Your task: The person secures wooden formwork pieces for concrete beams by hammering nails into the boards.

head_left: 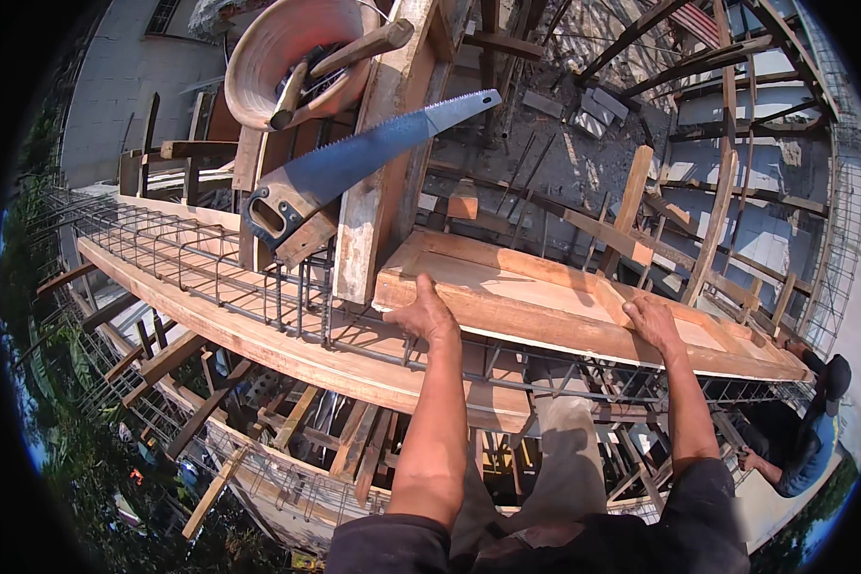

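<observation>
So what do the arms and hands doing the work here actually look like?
They're human: the left hand and right hand have five-fingered shapes, without gloves. No watch or cables show. The forearms are bare below plain dark sleeves ending near the elbows.

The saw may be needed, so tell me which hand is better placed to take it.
Left, likely: the left hand touches the left end of the wooden frame, nearer the saw; the right hand is farther along.

Orange-brown wooden panel [536, 312], blue-and-silver saw blade [364, 150], pinkish-orange bucket [266, 59], blackish left sleeve [390, 545]
</observation>
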